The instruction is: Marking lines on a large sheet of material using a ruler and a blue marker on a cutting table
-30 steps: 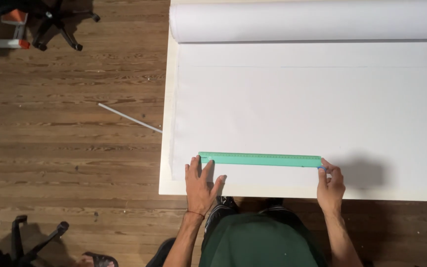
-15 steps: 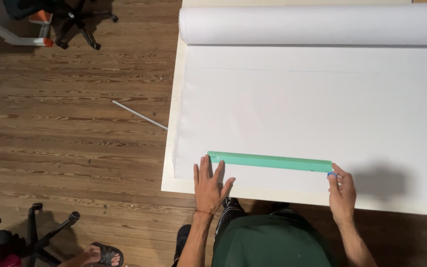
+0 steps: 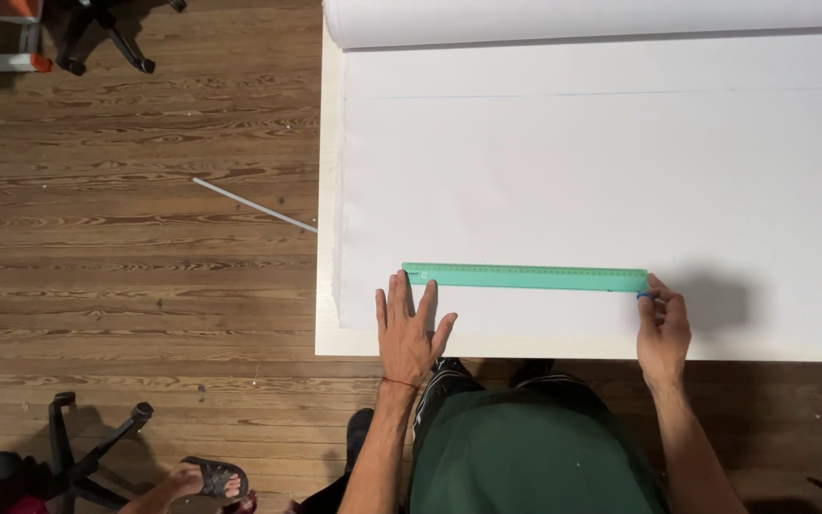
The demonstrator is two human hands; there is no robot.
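Note:
A long green ruler [image 3: 525,277] lies flat on a white sheet [image 3: 601,181] that covers a white table [image 3: 327,314]. My left hand [image 3: 409,328] rests flat on the sheet, fingers spread, with the fingertips touching the ruler's left end. At the ruler's right end, my right hand [image 3: 663,328] pinches a small blue pen or marker [image 3: 645,295] against the sheet. A faint straight line [image 3: 601,94] runs across the sheet further back.
The rolled part of the white sheet [image 3: 601,19] lies along the table's far edge. A thin white rod [image 3: 254,205] lies on the wooden floor at left. Office chair bases [image 3: 97,447] [image 3: 111,33] stand on the floor, and another person's sandalled foot [image 3: 204,474] shows at bottom left.
The view has shifted slightly. Both hands stay at the ruler's ends, and the ruler has hardly moved on the sheet.

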